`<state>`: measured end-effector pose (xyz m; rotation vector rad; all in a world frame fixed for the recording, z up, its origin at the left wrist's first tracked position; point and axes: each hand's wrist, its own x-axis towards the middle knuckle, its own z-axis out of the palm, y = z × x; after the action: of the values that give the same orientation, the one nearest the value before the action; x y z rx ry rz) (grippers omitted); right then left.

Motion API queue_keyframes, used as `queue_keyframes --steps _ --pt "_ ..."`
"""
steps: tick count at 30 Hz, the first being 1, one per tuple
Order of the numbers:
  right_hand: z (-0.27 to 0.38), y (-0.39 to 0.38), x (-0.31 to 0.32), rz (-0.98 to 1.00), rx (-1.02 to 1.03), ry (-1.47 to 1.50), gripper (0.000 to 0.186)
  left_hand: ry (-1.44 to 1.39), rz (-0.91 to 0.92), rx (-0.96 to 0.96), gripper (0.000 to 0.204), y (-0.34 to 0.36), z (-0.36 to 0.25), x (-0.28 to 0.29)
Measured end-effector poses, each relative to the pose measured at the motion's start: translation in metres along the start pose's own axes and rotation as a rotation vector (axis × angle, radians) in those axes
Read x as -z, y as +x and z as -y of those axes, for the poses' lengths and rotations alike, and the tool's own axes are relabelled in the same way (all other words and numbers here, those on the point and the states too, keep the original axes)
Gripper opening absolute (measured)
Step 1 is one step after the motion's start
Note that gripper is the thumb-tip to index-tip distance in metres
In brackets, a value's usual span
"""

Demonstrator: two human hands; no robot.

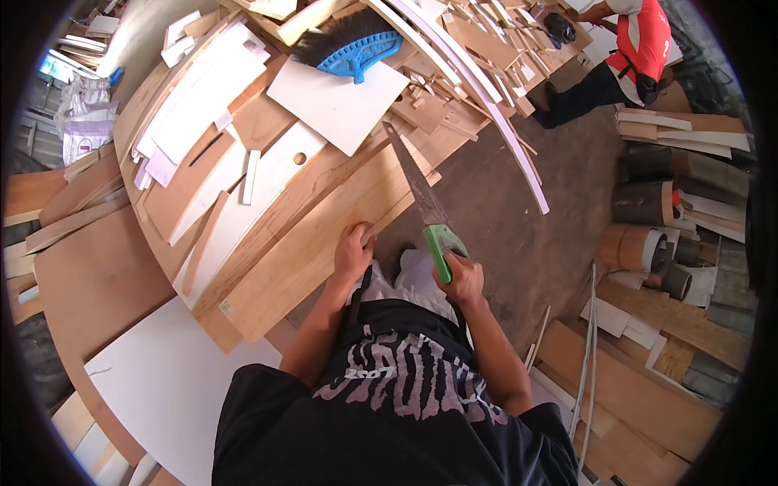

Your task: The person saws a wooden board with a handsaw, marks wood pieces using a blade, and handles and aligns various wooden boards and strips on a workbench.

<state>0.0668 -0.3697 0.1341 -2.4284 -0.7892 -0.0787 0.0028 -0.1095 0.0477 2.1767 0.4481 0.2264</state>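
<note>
My right hand [462, 279] is closed round the green handle [442, 243] of a handsaw. The saw's long metal blade [415, 180] points away from me, its far part over the far end of a pale wooden board [312, 243]. Whether the teeth touch the wood, I cannot tell. The board lies along the near edge of the worktable, slanting from lower left to upper right. My left hand [353, 254] grips the board's near edge, to the left of the saw.
White panels [275, 174], offcuts and a blue brush [361, 55] with dark bristles cover the table. A long curved pale strip [510, 142] juts over the floor. At the upper right a person in a red top [644, 36] stands working. Rolls [628, 247] and stacked boards line the right side.
</note>
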Motion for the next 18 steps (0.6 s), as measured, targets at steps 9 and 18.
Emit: queue_keyframes --steps 9,18 --pt "-0.05 0.046 -0.034 0.071 0.173 0.007 0.019 0.031 -0.161 -0.008 0.033 0.015 0.001 -0.003" --pt "-0.094 0.076 -0.074 0.181 0.319 0.042 0.017 0.109 -0.224 0.104 0.034 0.014 -0.027 -0.006"
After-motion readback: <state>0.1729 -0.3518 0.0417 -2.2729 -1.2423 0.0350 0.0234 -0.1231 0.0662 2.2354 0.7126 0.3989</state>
